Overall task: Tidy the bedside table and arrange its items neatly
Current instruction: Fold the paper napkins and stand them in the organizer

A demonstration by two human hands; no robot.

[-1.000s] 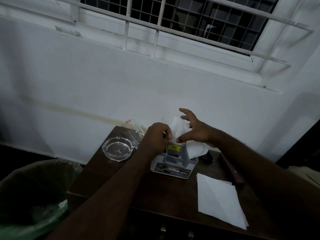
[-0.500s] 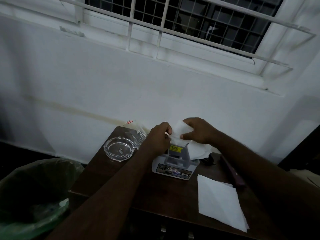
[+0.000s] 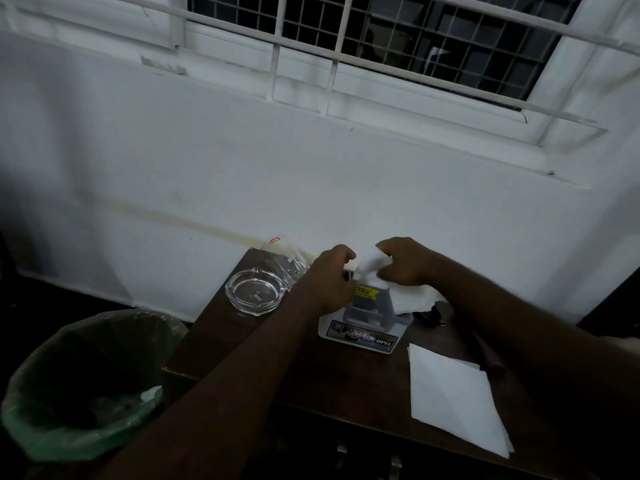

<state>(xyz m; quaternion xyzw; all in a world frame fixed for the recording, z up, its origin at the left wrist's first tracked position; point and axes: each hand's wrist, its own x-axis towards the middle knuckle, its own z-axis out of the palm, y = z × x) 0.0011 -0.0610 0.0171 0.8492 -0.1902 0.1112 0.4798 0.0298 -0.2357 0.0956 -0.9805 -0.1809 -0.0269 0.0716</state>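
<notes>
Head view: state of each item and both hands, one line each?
left hand: curled, gripping the holder's top.
right hand: gripping the tissue.
tissue: bunched, partly in the holder.
holder: upright on the table.
ashtray: upright, looks empty.
glass: upright behind the ashtray.
folded paper: flat, untouched.
bin: open, lined.

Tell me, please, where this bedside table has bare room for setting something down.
Bare wood lies at the front left of the bedside table, between the ashtray and white box, partly under the left forearm. It is crowded behind: glass, box, tissue gripped by left hand and right hand. Paper sheets fill front right.
</notes>
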